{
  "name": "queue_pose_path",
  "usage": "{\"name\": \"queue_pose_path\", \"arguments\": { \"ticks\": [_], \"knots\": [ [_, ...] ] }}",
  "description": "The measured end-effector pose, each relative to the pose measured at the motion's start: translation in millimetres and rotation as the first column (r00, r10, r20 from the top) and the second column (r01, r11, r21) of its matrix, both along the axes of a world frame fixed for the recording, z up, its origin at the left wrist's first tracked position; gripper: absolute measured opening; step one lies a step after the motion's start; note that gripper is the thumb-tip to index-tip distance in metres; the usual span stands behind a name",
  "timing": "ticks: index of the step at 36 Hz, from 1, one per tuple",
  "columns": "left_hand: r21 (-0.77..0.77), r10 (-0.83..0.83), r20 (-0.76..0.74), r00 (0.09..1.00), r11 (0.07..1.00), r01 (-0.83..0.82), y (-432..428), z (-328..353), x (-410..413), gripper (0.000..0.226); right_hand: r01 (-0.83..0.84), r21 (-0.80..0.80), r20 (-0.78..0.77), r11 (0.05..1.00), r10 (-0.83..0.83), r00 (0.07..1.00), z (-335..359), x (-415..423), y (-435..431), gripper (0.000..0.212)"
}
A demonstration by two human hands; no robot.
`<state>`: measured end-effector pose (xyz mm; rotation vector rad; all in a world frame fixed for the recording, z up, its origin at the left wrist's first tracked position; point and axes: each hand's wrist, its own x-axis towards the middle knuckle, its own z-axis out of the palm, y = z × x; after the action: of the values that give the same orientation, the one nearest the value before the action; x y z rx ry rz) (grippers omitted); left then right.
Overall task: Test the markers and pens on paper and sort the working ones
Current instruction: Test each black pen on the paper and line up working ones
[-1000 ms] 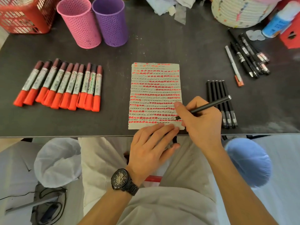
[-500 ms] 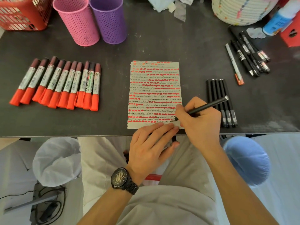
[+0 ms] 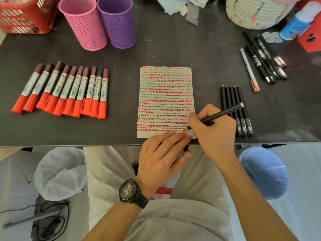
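A sheet of paper (image 3: 165, 94) covered in red and black test marks lies at the table's front edge. My right hand (image 3: 215, 131) grips a thin black pen (image 3: 224, 113), its tip touching the paper's bottom right corner. My left hand (image 3: 161, 157) lies flat, fingers straight, pressing the paper's lower edge. A row of several red-capped markers (image 3: 64, 89) lies to the left. Several black pens (image 3: 234, 101) lie side by side right of the paper, and more pens (image 3: 264, 63) lie at the far right.
A pink cup (image 3: 83, 23) and a purple cup (image 3: 118, 21) stand at the back, beside a red basket (image 3: 22, 16). A woven white basket (image 3: 257, 11) and a blue-white bottle (image 3: 295, 23) stand back right. The dark table (image 3: 173, 49) ends just below the paper.
The pen tip has stayed near the paper's bottom right corner with small writing strokes. My left hand has kept pressing the paper.
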<state>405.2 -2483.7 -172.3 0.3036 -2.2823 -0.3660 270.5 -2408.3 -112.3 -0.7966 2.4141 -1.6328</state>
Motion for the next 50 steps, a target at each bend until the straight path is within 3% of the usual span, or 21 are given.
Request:
{"name": "queue_pose_path", "arguments": {
  "ticks": [32,38,44,50],
  "knots": [
    [0.007,0.004,0.01,1.0,1.0,-0.004,1,0,1,0.029,0.0,-0.02,-0.019,1.0,0.0,1.0,-1,-1,1,0.033],
    [0.051,0.002,0.044,0.999,0.999,-0.004,3,4,2,0.031,0.084,-0.116,0.077,0.99,-0.075,0.994,5,4,4,0.033],
    [0.138,-0.023,0.048,0.999,0.99,0.017,5,10,7,0.033,0.08,-0.239,0.184,0.968,-0.036,0.982,10,21,17,0.033],
    [0.165,-0.042,-0.019,0.999,0.985,0.044,10,15,27,0.023,0.114,-0.405,0.469,0.907,0.1,0.878,6,47,47,0.028]
  ]
}}
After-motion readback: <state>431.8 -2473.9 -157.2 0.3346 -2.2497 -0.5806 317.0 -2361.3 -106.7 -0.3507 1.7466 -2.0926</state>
